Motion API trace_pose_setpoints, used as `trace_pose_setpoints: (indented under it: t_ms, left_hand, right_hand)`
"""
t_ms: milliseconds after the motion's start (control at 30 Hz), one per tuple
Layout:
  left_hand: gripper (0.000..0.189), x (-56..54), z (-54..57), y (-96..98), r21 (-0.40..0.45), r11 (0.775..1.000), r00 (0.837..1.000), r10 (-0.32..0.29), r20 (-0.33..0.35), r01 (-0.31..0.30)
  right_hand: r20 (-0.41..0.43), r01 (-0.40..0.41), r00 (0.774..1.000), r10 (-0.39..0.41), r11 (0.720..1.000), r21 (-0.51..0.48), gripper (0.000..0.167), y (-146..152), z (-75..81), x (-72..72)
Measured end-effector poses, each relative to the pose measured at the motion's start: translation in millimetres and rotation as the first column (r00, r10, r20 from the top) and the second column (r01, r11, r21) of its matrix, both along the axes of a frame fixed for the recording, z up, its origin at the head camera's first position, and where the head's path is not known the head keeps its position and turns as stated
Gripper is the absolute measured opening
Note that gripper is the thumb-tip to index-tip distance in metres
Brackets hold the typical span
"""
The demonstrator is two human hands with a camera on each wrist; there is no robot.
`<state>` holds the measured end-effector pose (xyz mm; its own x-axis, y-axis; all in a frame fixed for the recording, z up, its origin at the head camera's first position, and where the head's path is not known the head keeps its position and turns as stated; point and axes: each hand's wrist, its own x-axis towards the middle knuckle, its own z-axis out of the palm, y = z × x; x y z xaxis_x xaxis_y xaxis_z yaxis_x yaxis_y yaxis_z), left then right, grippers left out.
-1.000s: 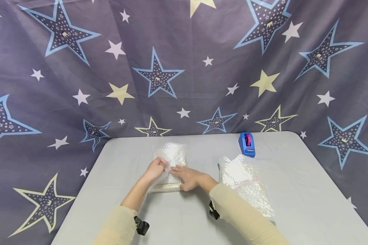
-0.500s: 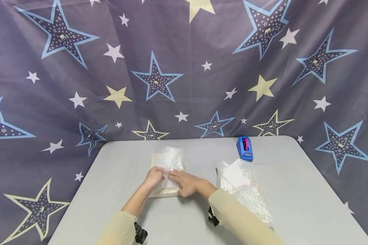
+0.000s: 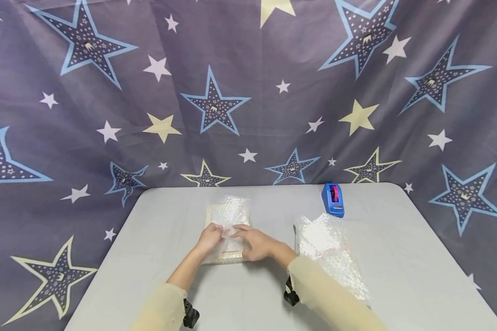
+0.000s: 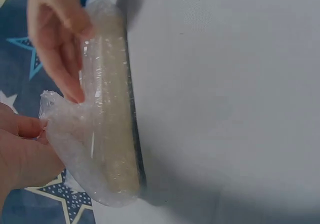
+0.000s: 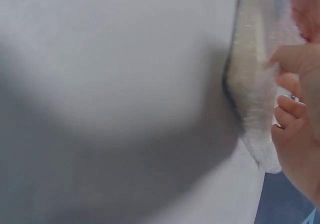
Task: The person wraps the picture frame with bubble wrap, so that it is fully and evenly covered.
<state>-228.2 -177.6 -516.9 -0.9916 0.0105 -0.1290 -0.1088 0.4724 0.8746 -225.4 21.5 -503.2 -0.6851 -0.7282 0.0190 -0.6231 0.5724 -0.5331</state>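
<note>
On the table, a flat beige rectangular object lies under clear bubble wrap; its exact kind is hard to tell through the film. My left hand pinches a loose edge of the wrap between thumb and fingers, drawn up from the package in the left wrist view, where the beige side shows. My right hand is over the package's right part, fingers loosely bent, thumb toward the near edge. In the right wrist view the right hand is beside the wrap; whether its fingertips touch the film is unclear.
A second bubble-wrapped flat package lies to the right. Behind it stands a blue tape dispenser with a pink roll core. The grey-white table meets a star-patterned curtain at its back edge.
My right hand has lifted from lying flat on the wrap, its fingers now more bent. My left hand, pinching the wrap, has shifted slightly toward me. The second package and dispenser stay put.
</note>
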Motion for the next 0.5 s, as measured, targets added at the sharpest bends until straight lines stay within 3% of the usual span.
trace_pose_setpoints:
  t_ms: [67, 100, 167, 267, 400, 500]
  left_hand:
    - [0.030, 6.4, 6.5, 4.4, -0.056, 0.998, 1.000, -0.015, -0.019, 0.014]
    - [0.028, 16.2, 23.4, 13.0, -0.102, 0.995, 1.000, 0.009, 0.025, -0.007]
    - [0.029, 22.1, 29.6, 17.5, -0.144, 0.990, 1.000, -0.007, 0.023, 0.011]
    - [0.033, 26.0, 31.0, 22.0, -0.224, 0.971, 0.996, -0.090, -0.005, 0.087]
    - [0.034, 33.0, 29.2, 29.8, -0.398, 0.896, 0.965, -0.247, -0.083, 0.195]
    - [0.032, 38.4, 24.7, 34.0, -0.502, 0.840, 0.946, -0.303, -0.115, 0.208]
  right_hand:
    - [-0.017, 0.010, 1.000, -0.011, 0.999, -0.046, 0.054, 4.9, 1.8, 0.4]
    - [-0.026, 0.020, 0.999, -0.022, 0.997, -0.068, 0.051, 7.3, 2.5, 0.5]
    - [-0.036, 0.049, 0.998, -0.053, 0.993, -0.108, 0.046, 11.8, 4.3, 0.7]
    - [-0.026, 0.117, 0.992, -0.122, 0.982, -0.149, 0.043, 16.0, 5.3, 0.4]
    - [-0.052, 0.144, 0.987, -0.155, 0.974, -0.176, 0.040, 17.9, 4.5, 0.2]
    - [-0.108, 0.101, 0.987, -0.118, 0.983, -0.153, 0.036, 16.9, 2.8, 2.0]
